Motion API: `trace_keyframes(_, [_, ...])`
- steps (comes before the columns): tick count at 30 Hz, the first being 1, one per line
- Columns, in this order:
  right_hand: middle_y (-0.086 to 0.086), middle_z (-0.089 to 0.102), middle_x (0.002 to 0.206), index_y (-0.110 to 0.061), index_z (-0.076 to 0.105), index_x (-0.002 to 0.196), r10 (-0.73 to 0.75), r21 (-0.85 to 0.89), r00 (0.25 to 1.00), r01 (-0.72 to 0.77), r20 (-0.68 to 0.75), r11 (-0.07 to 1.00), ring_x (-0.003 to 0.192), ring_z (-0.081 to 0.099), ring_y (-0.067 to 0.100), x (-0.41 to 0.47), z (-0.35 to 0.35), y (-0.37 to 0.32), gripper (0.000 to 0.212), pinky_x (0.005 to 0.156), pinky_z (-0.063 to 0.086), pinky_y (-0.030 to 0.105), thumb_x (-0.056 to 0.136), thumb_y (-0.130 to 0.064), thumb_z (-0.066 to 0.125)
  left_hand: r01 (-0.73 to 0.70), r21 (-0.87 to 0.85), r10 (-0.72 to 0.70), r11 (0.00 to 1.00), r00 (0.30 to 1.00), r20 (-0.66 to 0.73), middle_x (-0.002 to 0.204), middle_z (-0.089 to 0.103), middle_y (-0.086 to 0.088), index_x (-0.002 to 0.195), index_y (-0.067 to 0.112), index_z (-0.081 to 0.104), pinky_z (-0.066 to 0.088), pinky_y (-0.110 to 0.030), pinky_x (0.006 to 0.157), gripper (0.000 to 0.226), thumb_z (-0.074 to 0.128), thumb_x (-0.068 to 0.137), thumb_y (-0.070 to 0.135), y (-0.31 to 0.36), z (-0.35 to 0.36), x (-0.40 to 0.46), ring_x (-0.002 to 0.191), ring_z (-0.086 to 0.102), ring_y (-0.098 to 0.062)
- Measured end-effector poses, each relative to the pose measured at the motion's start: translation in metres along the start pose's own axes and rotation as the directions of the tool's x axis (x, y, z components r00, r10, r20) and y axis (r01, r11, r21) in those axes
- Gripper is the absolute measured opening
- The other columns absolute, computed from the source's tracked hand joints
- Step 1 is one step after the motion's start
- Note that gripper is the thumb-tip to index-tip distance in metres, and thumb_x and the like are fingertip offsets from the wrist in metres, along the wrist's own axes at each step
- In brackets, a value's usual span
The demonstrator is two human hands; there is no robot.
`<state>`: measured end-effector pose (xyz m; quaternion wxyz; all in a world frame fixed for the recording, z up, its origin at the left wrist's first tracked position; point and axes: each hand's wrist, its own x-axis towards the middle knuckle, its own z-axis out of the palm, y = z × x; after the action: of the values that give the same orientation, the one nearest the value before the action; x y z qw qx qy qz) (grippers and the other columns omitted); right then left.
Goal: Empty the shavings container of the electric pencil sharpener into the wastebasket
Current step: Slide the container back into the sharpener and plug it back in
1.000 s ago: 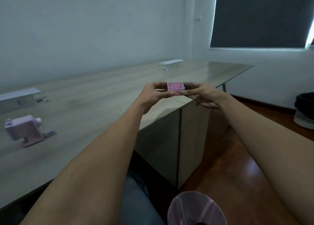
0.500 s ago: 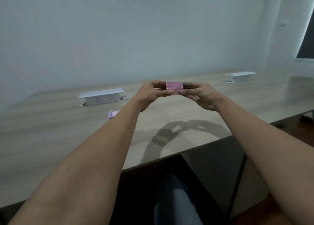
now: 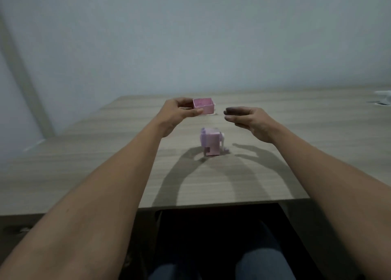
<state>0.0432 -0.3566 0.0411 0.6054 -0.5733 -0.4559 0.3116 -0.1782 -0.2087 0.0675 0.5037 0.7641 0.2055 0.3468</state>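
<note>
A small pink shavings container (image 3: 204, 106) is held upright above the desk, open side up, by my left hand (image 3: 178, 112), whose thumb and fingers pinch its left wall. My right hand (image 3: 246, 118) hovers just to the right of it, fingers loosely curled and apart, touching nothing. Below and between the hands, the pale pink pencil sharpener (image 3: 211, 141) stands on the wooden desk (image 3: 84, 159), with a dark slot low on its front. No wastebasket is in view.
A white socket box (image 3: 384, 97) sits on the desk at the far right edge. The desk's front edge runs just ahead of my knees (image 3: 218, 265). A pale wall stands behind the desk.
My view has swung left, so the sharpener is now centred below my hands. My right hand has let go of the container and moved off to the right; the left hand still holds it.
</note>
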Motion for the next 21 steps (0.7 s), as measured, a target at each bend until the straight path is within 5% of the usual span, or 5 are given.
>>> trace_keyframes(6, [0.003, 0.068, 0.134, -0.004, 0.065, 0.133, 0.037, -0.023, 0.997, -0.035, 0.065, 0.999, 0.129, 0.06, 0.017, 0.014, 0.021, 0.026, 0.057, 0.117, 0.038, 0.036, 0.079, -0.008, 0.082, 0.065, -0.012, -0.065, 0.998, 0.996, -0.057, 0.116, 0.075, -0.008, 0.128, 0.0, 0.069, 0.052, -0.009, 0.08, 0.045, 0.078, 0.084, 0.001, -0.038, -0.03, -0.017, 0.095, 0.071, -0.008])
trace_keyframes(12, [0.003, 0.068, 0.134, -0.001, 0.063, 0.135, 0.059, -0.021, 0.992, -0.057, 0.108, 0.998, 0.127, 0.062, 0.016, 0.018, 0.025, 0.036, 0.071, 0.113, 0.044, 0.033, 0.07, -0.014, 0.087, 0.206, -0.019, -0.207, 0.978, 0.978, -0.027, 0.118, 0.076, -0.013, 0.127, 0.0, 0.069, 0.053, -0.029, 0.099, 0.049, 0.083, 0.08, 0.007, -0.087, -0.036, -0.034, 0.105, 0.071, -0.02])
trace_keyframes(21, [0.007, 0.071, 0.123, 0.0, 0.063, 0.13, 0.095, 0.051, 0.987, -0.102, 0.13, 0.993, 0.107, 0.069, 0.007, 0.014, 0.023, 0.049, 0.044, 0.089, 0.056, 0.015, 0.087, 0.0, 0.073, 0.279, -0.073, -0.275, 0.958, 0.96, 0.054, 0.109, 0.08, -0.009, 0.119, 0.005, 0.075, 0.059, -0.023, 0.084, 0.042, 0.083, 0.079, 0.003, -0.097, -0.018, -0.047, 0.093, 0.076, -0.017])
